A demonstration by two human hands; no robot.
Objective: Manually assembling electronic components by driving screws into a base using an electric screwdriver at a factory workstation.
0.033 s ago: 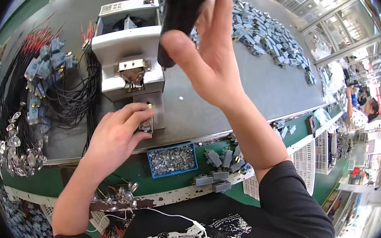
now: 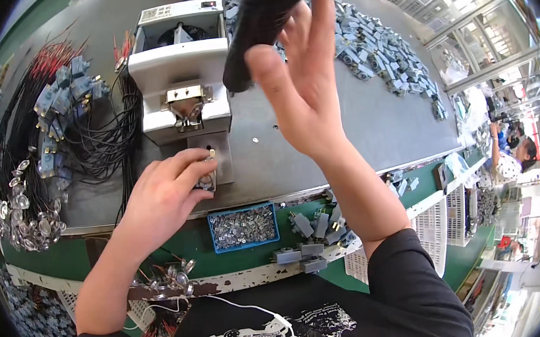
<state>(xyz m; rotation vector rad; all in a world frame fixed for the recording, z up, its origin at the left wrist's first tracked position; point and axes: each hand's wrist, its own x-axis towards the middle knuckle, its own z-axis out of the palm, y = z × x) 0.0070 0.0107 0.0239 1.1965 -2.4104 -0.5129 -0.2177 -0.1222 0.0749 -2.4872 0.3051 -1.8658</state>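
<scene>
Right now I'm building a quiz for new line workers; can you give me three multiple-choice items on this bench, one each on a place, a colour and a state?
1. Where does the left hand rest?
A. on a small metal part at the white machine's base
B. inside the tray
C. on the wire bundle

2. What colour is the tray of small metal pieces?
A. red
B. blue
C. yellow

3. How is the right hand held?
A. flat on the bench
B. in a fist
C. raised, fingers around a black tool

Answers: 1 A, its fingertips pinch the small metal part below the white machine; 2 B, its rim is blue; 3 C, it is lifted above the grey bench.
</scene>
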